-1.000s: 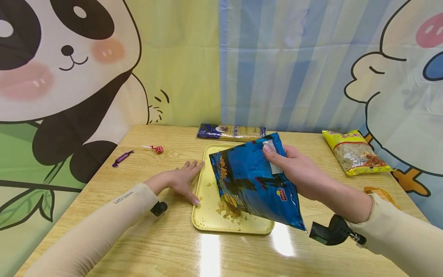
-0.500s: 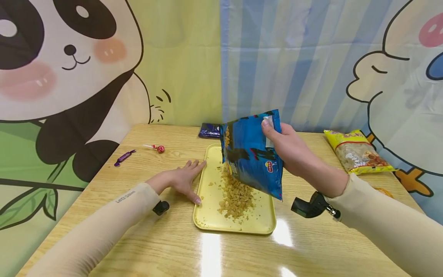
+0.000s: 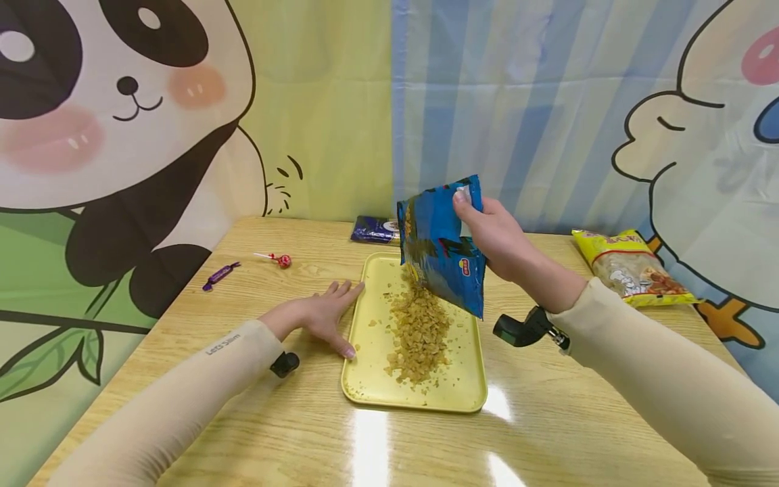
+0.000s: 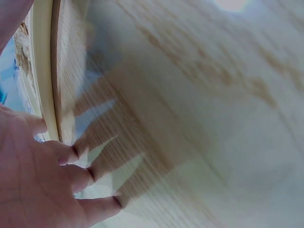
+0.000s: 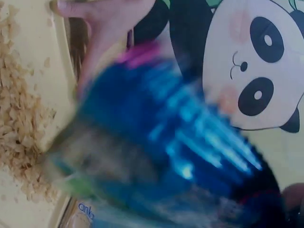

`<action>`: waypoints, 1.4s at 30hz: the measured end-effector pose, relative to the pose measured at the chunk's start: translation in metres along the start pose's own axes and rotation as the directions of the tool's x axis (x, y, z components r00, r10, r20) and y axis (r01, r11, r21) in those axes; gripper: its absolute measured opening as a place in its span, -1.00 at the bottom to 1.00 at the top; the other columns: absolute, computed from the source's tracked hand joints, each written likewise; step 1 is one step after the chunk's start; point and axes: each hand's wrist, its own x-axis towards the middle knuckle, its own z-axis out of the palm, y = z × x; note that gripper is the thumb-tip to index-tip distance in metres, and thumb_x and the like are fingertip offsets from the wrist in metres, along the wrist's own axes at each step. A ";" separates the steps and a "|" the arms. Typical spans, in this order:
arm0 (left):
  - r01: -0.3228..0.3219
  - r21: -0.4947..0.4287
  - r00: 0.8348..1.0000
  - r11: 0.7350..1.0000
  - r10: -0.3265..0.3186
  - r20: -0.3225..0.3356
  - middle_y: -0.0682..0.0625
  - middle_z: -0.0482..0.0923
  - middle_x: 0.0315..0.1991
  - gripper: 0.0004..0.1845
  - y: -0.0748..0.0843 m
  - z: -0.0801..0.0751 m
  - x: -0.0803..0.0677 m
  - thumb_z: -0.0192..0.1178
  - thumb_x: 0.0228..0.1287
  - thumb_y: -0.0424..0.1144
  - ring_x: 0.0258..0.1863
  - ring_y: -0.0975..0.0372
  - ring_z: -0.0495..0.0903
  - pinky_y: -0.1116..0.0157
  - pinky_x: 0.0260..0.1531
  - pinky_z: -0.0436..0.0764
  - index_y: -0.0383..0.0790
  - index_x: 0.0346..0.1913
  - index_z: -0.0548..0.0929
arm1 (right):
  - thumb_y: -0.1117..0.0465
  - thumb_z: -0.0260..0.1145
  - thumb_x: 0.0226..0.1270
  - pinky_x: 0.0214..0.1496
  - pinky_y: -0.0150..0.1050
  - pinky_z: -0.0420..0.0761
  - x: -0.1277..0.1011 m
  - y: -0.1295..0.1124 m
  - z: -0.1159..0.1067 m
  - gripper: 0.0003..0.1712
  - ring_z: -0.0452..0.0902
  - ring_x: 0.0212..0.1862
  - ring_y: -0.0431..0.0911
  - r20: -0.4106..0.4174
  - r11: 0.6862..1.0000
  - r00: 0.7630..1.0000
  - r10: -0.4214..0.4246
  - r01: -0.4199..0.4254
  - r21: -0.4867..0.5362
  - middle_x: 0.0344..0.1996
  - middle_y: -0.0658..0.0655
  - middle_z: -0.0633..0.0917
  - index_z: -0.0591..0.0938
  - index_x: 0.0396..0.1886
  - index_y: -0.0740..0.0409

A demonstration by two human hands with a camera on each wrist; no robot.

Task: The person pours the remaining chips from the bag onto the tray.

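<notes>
My right hand (image 3: 500, 238) pinches a blue snack bag (image 3: 435, 253) by its upper right corner, thumb in front. The bag is tilted mouth-down over a yellow tray (image 3: 467, 389). Below its lower left edge lies a long heap of broken golden chips (image 3: 420, 338). In the right wrist view the bag (image 5: 156, 128) is blurred, its tip beside the chips (image 5: 19, 114). My left hand (image 3: 325, 316) rests with spread fingers at the tray's left side, thumb and fingertips at the rim. The left wrist view shows these fingers (image 4: 66, 175) straight, beside the tray rim (image 4: 42, 66).
A purple wrapped candy (image 3: 221, 276) and a red lollipop (image 3: 282, 260) lie at the table's back left. Behind the tray is a dark blue packet (image 3: 372, 230), partly hidden by the bag. A yellow food bag (image 3: 633, 268) lies back right. A printed curtain (image 3: 328, 101) stands behind the table.
My right hand has raised the bag and moved it left and back, tipping it steeper. Chips have spilled out and the heap on the tray has grown. My left hand has stayed at the rim.
</notes>
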 end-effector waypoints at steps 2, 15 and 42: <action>0.004 -0.004 1.000 1.000 -0.004 0.004 -0.45 -0.41 0.62 0.50 0.000 0.000 0.001 0.55 -0.04 0.26 0.59 -0.39 -0.38 -0.48 0.43 -0.14 -0.23 0.66 -0.32 | -0.16 -0.18 0.69 0.67 0.24 -0.12 0.004 0.000 -0.001 -0.27 -0.30 0.70 0.11 -0.027 1.000 1.000 0.006 -0.006 0.002 0.69 0.13 -0.05 0.22 0.58 0.24; 0.006 0.006 1.000 1.000 -0.006 0.004 -0.46 -0.39 0.62 0.50 0.002 0.001 -0.001 0.55 -0.04 0.25 0.58 -0.40 -0.35 -0.48 0.43 -0.12 -0.26 0.65 -0.31 | -0.20 -0.18 0.67 0.66 0.24 -0.03 0.023 0.002 0.005 -0.20 -0.25 0.69 0.14 -0.038 0.999 0.999 0.038 -0.037 0.034 0.67 0.19 -0.02 0.13 0.61 0.26; 0.006 0.007 1.000 1.000 -0.006 0.004 -0.46 -0.39 0.62 0.50 0.000 0.000 0.000 0.55 -0.05 0.28 0.59 -0.40 -0.36 -0.49 0.42 -0.12 -0.25 0.66 -0.31 | -0.19 -0.16 0.66 0.52 0.11 0.39 -0.022 -0.001 -0.005 -0.19 0.22 0.55 0.16 0.075 0.992 0.995 0.061 -0.068 0.105 0.55 0.31 0.20 0.00 0.62 0.24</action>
